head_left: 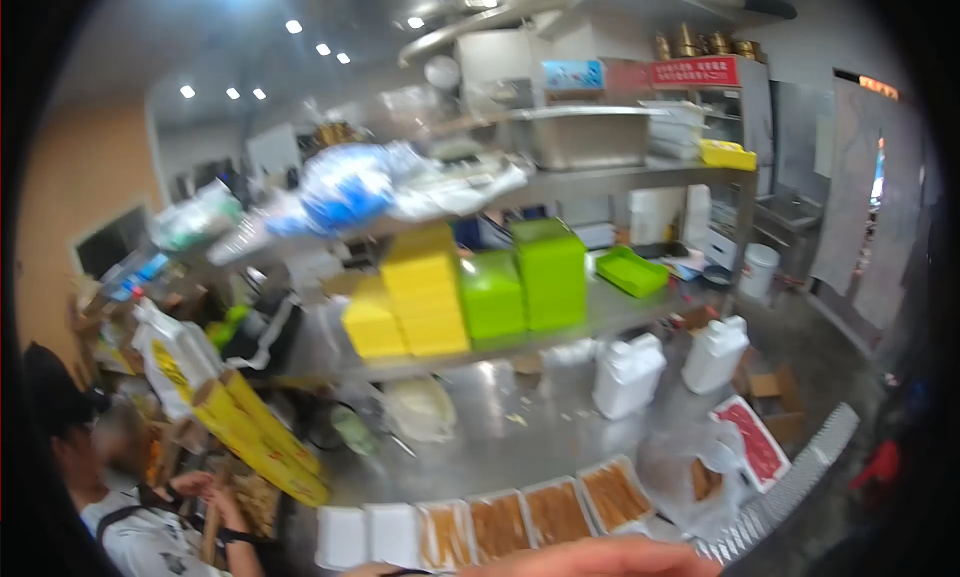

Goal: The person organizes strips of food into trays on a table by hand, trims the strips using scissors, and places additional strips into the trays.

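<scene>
My left hand point(610, 557) shows blurred at the bottom edge, with a dark band at the wrist; most of its fingers are cut off, so what it holds, if anything, is hidden. Just beyond it, a row of white trays lies on the metal counter point(490, 402). Two trays at the left end are bare point(342, 537). The others hold brown strips point(557, 515). To the right of the row is a clear plastic bag point(675, 467) with something brown in it, beside a tray of red food point(752, 442). My right hand is out of view.
Two white jugs point(628, 377) stand on the counter. Yellow boxes point(425, 292) and green boxes point(550, 277) are stacked on the shelf above. A long yellow packet point(255, 432) leans at left, near another person point(150, 527). A perforated metal strip point(800, 477) runs at right.
</scene>
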### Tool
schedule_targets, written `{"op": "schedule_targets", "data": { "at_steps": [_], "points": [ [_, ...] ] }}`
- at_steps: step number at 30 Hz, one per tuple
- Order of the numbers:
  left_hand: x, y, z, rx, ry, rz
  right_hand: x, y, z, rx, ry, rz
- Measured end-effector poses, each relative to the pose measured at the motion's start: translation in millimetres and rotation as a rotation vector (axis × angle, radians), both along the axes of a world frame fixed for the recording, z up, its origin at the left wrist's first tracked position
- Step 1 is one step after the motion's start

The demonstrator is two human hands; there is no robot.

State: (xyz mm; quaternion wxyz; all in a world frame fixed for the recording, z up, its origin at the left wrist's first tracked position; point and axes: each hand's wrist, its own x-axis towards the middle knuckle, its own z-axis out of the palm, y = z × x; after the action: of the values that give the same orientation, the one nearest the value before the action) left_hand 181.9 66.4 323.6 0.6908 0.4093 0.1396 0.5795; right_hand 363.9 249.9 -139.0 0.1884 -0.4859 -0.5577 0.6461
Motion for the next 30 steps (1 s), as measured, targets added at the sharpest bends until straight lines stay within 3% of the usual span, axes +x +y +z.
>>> {"op": "schedule_targets", "data": {
  "at_steps": [1, 2, 3, 4, 5, 6, 8, 9, 10, 12, 17, 19, 20, 22, 23, 24, 26, 27, 30],
  "points": [
    [6.8, 18.1, 11.3, 0.323, -0.098, 0.017, 14.6, -2.0, -21.4, -0.138, 0.007, -0.002],
    [18.4, 32.6, 13.1, 0.635, -0.205, 0.057, 10.9, -5.5, 24.3, -0.2, -0.118, 0.027],
    [33.9, 34.8, -0.2, 0.686, -0.255, 0.25, 12.8, -2.0, 7.6, -0.211, -0.103, 0.086],
    [47.8, 36.7, -10.2, 0.739, -0.301, 0.438, 9.9, -7.7, 26.4, -0.236, -0.08, 0.033],
    [36.6, 17.2, 29.7, 0.513, -0.118, 0.407, 10.2, -7.5, 39.4, -0.244, -0.083, 0.04],
    [31.6, 15.5, 25.2, 0.5, -0.161, 0.39, 9.8, -9.6, 45.4, -0.259, -0.077, 0.062],
    [28.2, 14.5, 18.0, 0.433, 0.14, 0.286, 9.9, -8.4, 51.2, -0.249, -0.133, 0.073],
    [46.4, 28.3, -13.8, 0.449, -0.251, -0.047, 7.6, -6.5, 48.5, -0.245, -0.15, 0.078],
    [44.3, 28.7, -12.6, 0.45, -0.269, -0.034, 9.0, -7.3, 44.3, -0.279, -0.127, 0.077],
    [37.9, 34.4, -7.0, 0.442, -0.254, -0.277, 9.9, -9.2, 49.8, -0.286, -0.1, 0.05],
    [35.6, 27.8, 11.2, 0.23, -0.259, -0.183, 9.1, -4.5, 54.4, -0.276, -0.115, 0.085],
    [41.9, 37.1, -3.7, 0.454, -0.039, -0.072, 10.0, -8.4, 52.0, -0.23, -0.126, 0.091],
    [40.6, 40.0, -7.7, 0.433, -0.046, -0.057, 10.5, -8.0, 52.1, -0.235, -0.118, 0.098],
    [32.5, 47.2, -5.9, 0.737, 0.075, 0.025, 11.4, -5.6, 44.0, -0.232, -0.128, 0.094],
    [73.5, 39.8, -14.7, 0.696, -0.065, 0.385, 11.9, -3.3, 40.7, -0.222, -0.14, 0.094],
    [64.5, 37.7, -12.9, 0.662, -0.059, 0.402, 6.4, -6.1, 54.0, -0.217, -0.152, 0.095],
    [36.9, 37.3, -5.9, 0.937, 0.407, 0.563, 8.2, -7.0, 53.4, -0.234, -0.131, 0.07],
    [53.2, 40.0, -12.8, 0.966, 0.356, 0.814, 9.9, -8.5, 51.6, -0.246, -0.118, 0.062],
    [54.0, 33.5, -19.6, 0.971, 0.472, 1.038, 10.0, -7.8, 51.5, -0.256, -0.075, 0.048]
  ]
}}
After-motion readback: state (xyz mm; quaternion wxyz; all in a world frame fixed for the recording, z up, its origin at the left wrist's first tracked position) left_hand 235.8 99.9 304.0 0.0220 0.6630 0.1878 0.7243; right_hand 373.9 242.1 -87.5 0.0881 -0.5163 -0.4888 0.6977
